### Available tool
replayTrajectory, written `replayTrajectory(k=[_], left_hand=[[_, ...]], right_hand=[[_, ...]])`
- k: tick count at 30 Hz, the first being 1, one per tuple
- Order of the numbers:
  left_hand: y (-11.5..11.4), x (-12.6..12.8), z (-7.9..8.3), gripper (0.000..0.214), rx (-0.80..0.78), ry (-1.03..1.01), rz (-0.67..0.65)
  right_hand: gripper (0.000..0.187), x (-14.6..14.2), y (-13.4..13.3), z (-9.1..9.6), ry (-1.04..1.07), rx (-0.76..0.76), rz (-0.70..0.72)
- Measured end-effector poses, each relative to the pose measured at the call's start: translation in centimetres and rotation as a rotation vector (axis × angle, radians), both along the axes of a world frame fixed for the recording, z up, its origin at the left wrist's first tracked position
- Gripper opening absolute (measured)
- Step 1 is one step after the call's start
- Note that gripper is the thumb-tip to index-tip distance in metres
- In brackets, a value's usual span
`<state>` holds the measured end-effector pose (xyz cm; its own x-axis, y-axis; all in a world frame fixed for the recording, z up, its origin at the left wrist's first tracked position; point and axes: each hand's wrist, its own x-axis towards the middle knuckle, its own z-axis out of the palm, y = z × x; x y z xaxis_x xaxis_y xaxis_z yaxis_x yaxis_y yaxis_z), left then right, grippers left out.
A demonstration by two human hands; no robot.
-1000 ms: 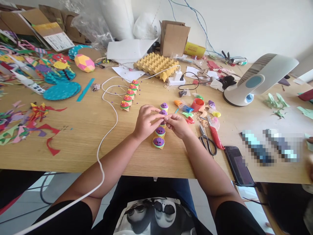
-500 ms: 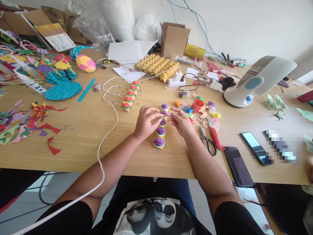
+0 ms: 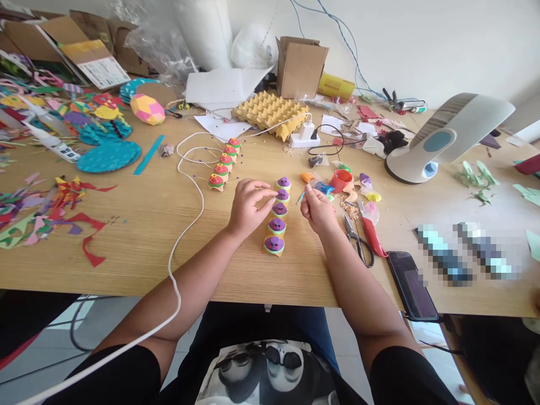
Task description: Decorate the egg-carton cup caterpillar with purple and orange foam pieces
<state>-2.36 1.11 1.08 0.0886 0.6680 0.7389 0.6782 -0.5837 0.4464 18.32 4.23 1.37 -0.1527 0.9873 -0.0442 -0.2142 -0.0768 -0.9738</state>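
Observation:
A row of several egg-carton cups (image 3: pixel 277 225) topped with purple and green clay stands on the table in front of me. Small dark eyes and red spots show on the nearer ones. My left hand (image 3: pixel 252 207) is beside the second cup from the far end, fingers stretched and apart, fingertips close to its purple top; whether they touch it I cannot tell. To the right of the row, my right hand (image 3: pixel 318 209) is closed with the thumb on top of curled fingers. A thin blue stick (image 3: pixel 300 198) shows by its fingertips; its hold on it is unclear.
Scissors (image 3: pixel 358 242), a red-handled knife (image 3: pixel 373 237) and a phone (image 3: pixel 412 287) lie right. Beyond are bagged clay (image 3: pixel 323 187) and a red ring (image 3: pixel 341 181). A red-topped carton row (image 3: pixel 225 164) stands farther back left; a white cable (image 3: pixel 172 253) crosses the table.
My right hand has drawn back to the right from the second cup and its fingers have curled closed. The left hand has shifted slightly left.

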Motion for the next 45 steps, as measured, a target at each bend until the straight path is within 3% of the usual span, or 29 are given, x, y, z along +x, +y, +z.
replayTrajectory(k=[7,13,18,30,35,41,45], left_hand=[[0.1,0.1,-0.3,0.012,-0.017,0.007,-0.012],[-0.1,0.3,-0.2,0.012,-0.05,0.018,-0.014],[-0.3,0.5,-0.2,0.011,-0.04,0.006,-0.071],[-1.8,1.4,1.3,0.01,-0.056,-0.004,-0.162],[-1.8,1.3,1.4,0.009,-0.023,-0.045,-0.144],[-1.6,1.0,1.1,0.009,-0.008,-0.034,-0.073],[-1.5,0.8,1.2,0.014,-0.026,-0.03,-0.041]], right_hand=[[0.048,-0.4,-0.5,0.3,-0.032,0.103,0.068],[0.05,-0.5,-0.7,0.4,0.015,0.006,0.164],[0.06,-0.8,-1.1,0.6,-0.052,0.033,0.196],[0.063,-2.5,-3.3,2.0,-0.279,0.227,0.188],[0.064,-2.4,-3.2,1.9,-0.225,0.157,0.19],[0.042,-2.0,-2.9,2.0,-0.126,0.12,0.284],[0.039,-1.9,-2.5,1.6,-0.059,0.086,0.209]])
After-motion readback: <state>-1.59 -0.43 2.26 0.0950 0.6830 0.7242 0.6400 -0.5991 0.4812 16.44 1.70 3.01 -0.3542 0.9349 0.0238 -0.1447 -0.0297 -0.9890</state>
